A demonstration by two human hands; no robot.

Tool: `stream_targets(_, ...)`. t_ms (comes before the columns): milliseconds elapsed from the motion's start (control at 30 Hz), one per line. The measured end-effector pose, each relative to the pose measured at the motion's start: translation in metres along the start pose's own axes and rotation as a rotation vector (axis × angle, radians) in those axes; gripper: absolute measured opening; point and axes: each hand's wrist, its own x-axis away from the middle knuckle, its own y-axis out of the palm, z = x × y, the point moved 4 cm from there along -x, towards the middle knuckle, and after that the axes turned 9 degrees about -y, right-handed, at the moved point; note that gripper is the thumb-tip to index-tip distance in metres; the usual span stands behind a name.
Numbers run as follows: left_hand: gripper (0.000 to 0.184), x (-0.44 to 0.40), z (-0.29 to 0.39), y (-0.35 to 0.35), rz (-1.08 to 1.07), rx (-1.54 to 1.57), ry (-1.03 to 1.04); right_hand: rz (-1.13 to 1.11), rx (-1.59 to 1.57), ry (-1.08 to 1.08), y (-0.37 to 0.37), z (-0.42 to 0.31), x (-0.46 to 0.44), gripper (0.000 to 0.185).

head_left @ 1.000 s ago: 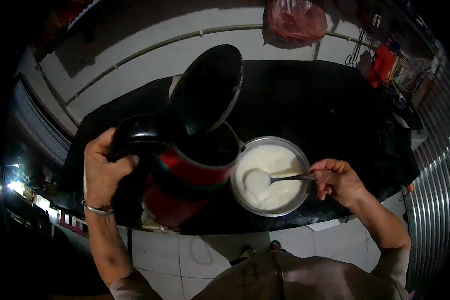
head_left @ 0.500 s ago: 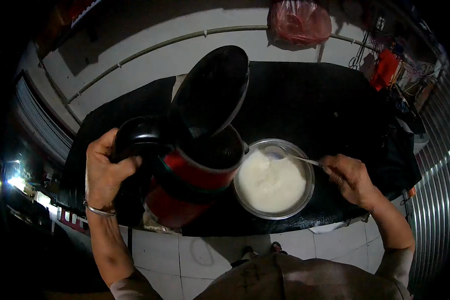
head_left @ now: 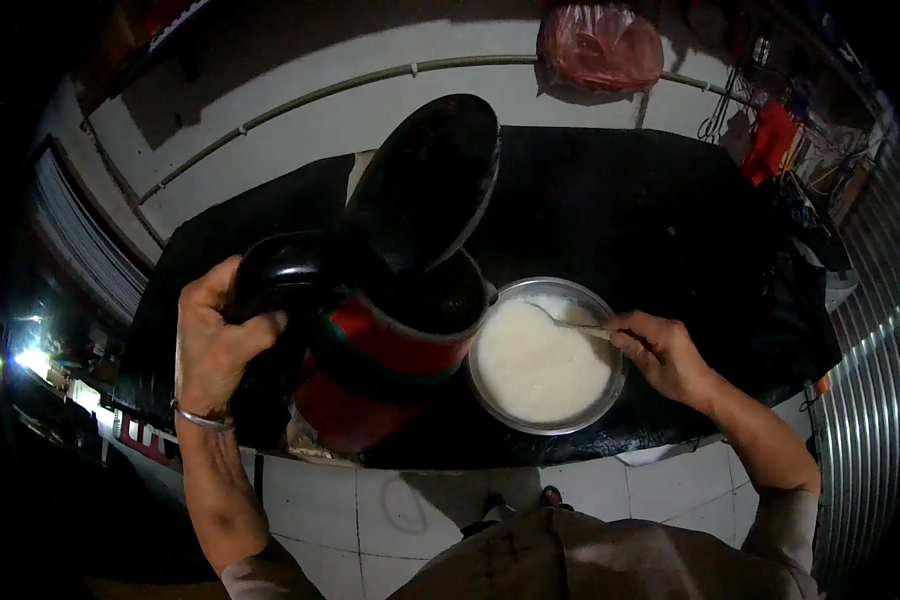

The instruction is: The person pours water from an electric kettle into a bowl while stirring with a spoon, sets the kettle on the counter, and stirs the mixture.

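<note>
A red kettle (head_left: 370, 370) with a black lid (head_left: 425, 185) raised stands tilted toward a metal bowl (head_left: 475, 385). Its spout side is beside the bowl's rim. My left hand (head_left: 215, 335) is wrapped round the kettle's black handle (head_left: 290, 268). White liquid (head_left: 540, 365) fills much of the bowl. My right hand (head_left: 665, 355) pinches a spoon (head_left: 582, 327) over the bowl's right side, and the spoon's head dips into the liquid at the upper middle, mostly hidden. What the kettle holds is too dark to make out.
The black-covered table (head_left: 620, 210) reaches back to a pale wall. A pink plastic bag (head_left: 600, 45) hangs at the top. At the right are a red object (head_left: 770, 142), tangled wires and a corrugated metal sheet (head_left: 865, 400). Tiled floor (head_left: 410, 510) lies below the table's front edge.
My right hand has moved the spoon through the bowl, first toward the back and then down into the liquid. My left hand and the kettle look almost unmoved.
</note>
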Motion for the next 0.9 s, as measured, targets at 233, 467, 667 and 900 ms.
stream_targets(233,0.027,0.000,0.002,0.003,-0.008,-0.036,0.021,-0.047,-0.364,0.196,0.010,0.000,0.001,0.013)
stream_targets(467,0.029,0.004,0.002,0.001,0.003,0.006,0.002,0.039,-0.853,0.733,0.010,0.005,0.027,0.010)
stream_targets(667,0.032,0.004,-0.002,-0.002,0.001,0.018,0.007,0.189,-1.022,0.714,0.000,0.002,0.041,0.010)
stream_targets(900,0.033,0.004,-0.003,-0.003,0.027,0.035,0.019,0.255,-0.758,0.554,-0.031,-0.013,0.036,0.011)
